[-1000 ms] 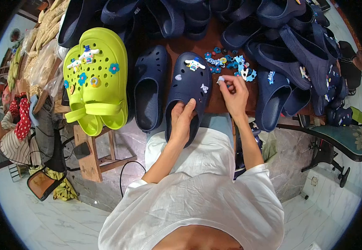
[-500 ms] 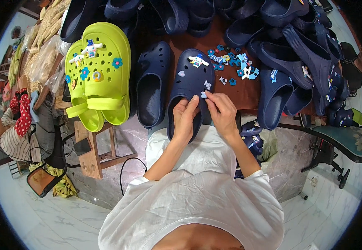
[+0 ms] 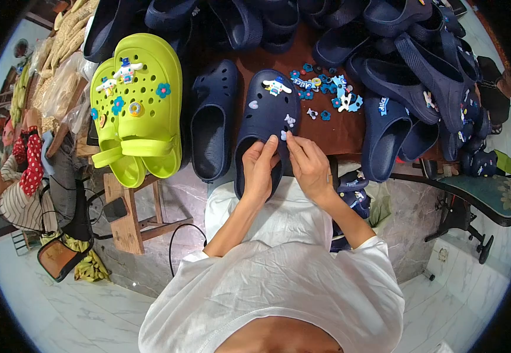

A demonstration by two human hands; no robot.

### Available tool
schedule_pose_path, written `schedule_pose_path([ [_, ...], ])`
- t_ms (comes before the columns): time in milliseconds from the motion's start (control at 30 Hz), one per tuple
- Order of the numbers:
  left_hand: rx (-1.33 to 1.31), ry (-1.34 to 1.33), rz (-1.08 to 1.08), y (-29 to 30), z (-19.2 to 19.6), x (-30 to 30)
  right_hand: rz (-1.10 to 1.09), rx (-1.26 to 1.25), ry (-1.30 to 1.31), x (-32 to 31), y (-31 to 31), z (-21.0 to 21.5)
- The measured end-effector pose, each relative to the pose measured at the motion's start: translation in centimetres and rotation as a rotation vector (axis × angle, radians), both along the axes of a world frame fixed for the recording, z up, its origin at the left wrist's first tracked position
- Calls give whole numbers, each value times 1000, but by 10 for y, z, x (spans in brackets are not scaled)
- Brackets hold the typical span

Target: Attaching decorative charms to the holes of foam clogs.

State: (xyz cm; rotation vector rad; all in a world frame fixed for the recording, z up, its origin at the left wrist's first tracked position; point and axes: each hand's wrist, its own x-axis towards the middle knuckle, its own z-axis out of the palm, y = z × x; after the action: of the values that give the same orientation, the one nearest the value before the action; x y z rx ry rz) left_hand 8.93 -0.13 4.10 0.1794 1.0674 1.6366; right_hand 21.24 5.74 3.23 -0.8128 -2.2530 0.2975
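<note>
A navy clog (image 3: 267, 112) lies toe away on the table in front of me. My left hand (image 3: 259, 167) reaches into its foot opening, thumb on the upper near the rim, gripping it. At the right side of the upper, my right hand (image 3: 309, 165) pinches a small pale-lilac charm (image 3: 283, 136) against the clog. Farther up the same upper sit a white character charm (image 3: 276, 86), a pale heart charm (image 3: 253, 105) and a lilac charm (image 3: 290, 120). The fingers of my left hand inside the shoe are partly hidden.
A matching navy clog (image 3: 212, 123) stands just left, beside a charm-covered lime-green pair (image 3: 149, 106). Loose blue and white charms (image 3: 329, 88) lie on the brown tabletop (image 3: 344, 132) to the right. More navy clogs (image 3: 385, 79) crowd the back and right. Another person (image 3: 23, 188) is at far left.
My right fingertips have shifted slightly left over the lilac charm, staying at the clog's side. My left hand keeps its hold, and the clog stays nearly in place.
</note>
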Motion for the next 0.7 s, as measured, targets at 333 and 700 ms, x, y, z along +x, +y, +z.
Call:
schedule_pose_path([
  [333, 60, 34, -8, 3, -3, 2, 5, -122, 37, -1, -4, -3],
  [700, 20, 102, 80, 11, 1, 7, -13, -476, 181, 9, -35, -14],
])
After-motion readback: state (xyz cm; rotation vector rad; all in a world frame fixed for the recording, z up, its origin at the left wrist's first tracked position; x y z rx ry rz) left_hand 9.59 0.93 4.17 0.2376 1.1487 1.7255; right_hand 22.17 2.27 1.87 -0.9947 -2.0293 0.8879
